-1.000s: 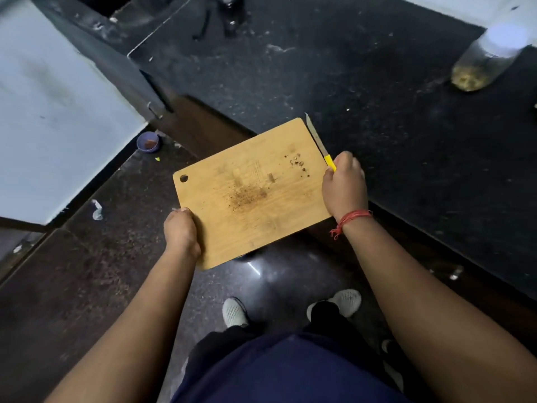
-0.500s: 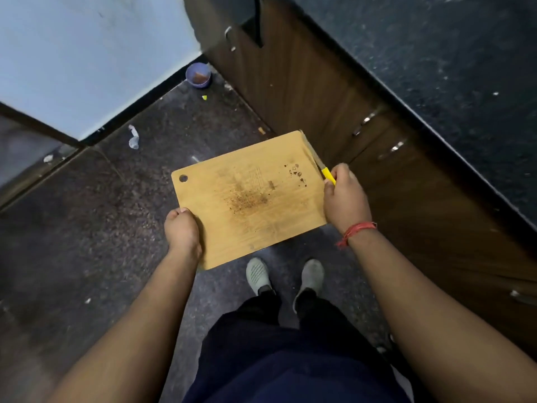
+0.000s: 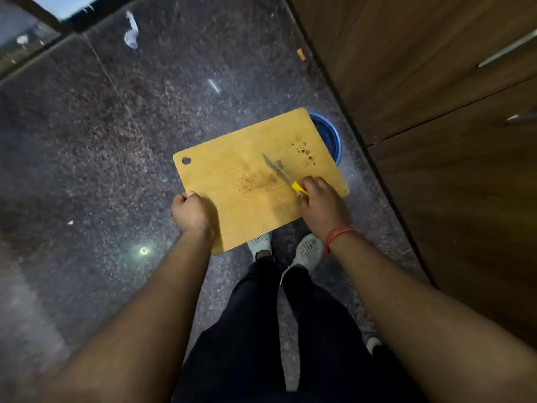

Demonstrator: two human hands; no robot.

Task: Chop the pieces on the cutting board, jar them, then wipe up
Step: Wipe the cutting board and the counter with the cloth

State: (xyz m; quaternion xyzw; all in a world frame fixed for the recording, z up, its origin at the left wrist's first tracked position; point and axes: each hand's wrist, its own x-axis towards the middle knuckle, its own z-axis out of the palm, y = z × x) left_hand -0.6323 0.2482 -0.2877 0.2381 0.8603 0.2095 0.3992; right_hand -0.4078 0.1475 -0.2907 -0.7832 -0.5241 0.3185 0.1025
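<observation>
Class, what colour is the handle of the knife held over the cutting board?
Yellow; the knife handle shows best in the head view.

The cutting board (image 3: 255, 181) is held in the air over the floor (image 3: 101, 141), and it hides most of the blue bucket (image 3: 329, 135) beneath its far right corner. Just to the right stand the wooden cabinet doors (image 3: 436, 126), closing that side. To the left and beyond the board, the floor lies open, apart from small scraps (image 3: 131, 32) far off.
</observation>
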